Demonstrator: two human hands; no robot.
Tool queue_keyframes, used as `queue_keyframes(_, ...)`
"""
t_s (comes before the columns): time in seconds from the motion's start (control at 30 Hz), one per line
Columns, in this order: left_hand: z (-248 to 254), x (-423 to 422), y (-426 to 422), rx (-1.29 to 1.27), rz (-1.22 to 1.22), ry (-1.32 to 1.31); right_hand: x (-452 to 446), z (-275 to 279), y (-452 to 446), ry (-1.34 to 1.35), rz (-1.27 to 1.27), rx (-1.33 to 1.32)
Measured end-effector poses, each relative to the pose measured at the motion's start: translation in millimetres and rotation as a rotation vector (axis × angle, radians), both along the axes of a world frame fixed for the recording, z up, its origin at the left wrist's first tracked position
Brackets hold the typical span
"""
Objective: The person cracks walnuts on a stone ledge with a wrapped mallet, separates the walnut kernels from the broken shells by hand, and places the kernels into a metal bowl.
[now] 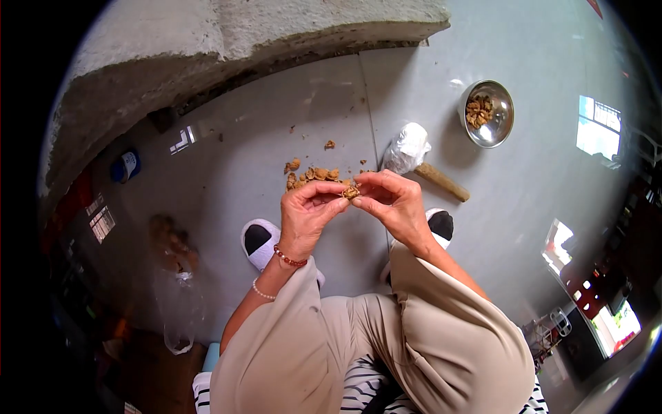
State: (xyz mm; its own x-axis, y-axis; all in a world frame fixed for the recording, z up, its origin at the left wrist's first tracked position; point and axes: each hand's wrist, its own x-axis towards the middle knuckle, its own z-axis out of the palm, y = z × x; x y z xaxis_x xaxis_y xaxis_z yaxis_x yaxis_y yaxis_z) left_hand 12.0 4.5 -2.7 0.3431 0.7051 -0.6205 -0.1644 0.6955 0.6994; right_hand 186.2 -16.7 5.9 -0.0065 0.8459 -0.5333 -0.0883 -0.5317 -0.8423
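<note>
Between my two hands, held up over the floor in front of my knees, is a piece of walnut [351,192]. My left hand [308,210] pinches it from the left with thumb and fingertips, wearing a red bead bracelet at the wrist. From the other side my right hand [393,203] grips the same piece with thumb and forefinger. Broken walnut shells [318,174] lie on the floor just beyond the fingers, partly hidden by them. To the upper right a metal bowl [509,116] holds several walnut kernels [478,110].
A hammer [445,182] with a wooden handle and a white plastic-wrapped head lies right of the shells. At left are a clear plastic bag [181,303] with brown contents and a blue container [125,166]. A rough concrete ledge [276,34] runs along the far side. Slippers [258,241] cover my feet.
</note>
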Motion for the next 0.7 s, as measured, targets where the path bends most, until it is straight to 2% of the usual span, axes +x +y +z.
queue_keyframes(0.2, 1.3, 1.9, 2.3, -0.040, 0.002, -0.024, 0.2, -0.2, -1.3, -0.426, 0.123, 0.452)
queue_keyframes(0.3, -0.1, -0.9, 2.5, -0.064, -0.038, -0.053, 1.4, -2.7, -0.7, -0.431, 0.125, 0.515)
queue_keyframes(0.4, -0.1, -2.8, 4.5, -0.097, -0.083, -0.096, 2.2, -0.5, -1.8, -0.312, 0.098, 0.393)
queue_keyframes(0.5, 1.9, -3.8, 6.5, -0.151, -0.113, -0.105, 3.4, 1.8, -1.2, -0.308, 0.107, 0.379)
queue_keyframes(0.7, 6.4, -3.8, 7.4, -0.148, -0.088, -0.070, 0.4, -2.9, -2.8, -0.414, 0.134, 0.496)
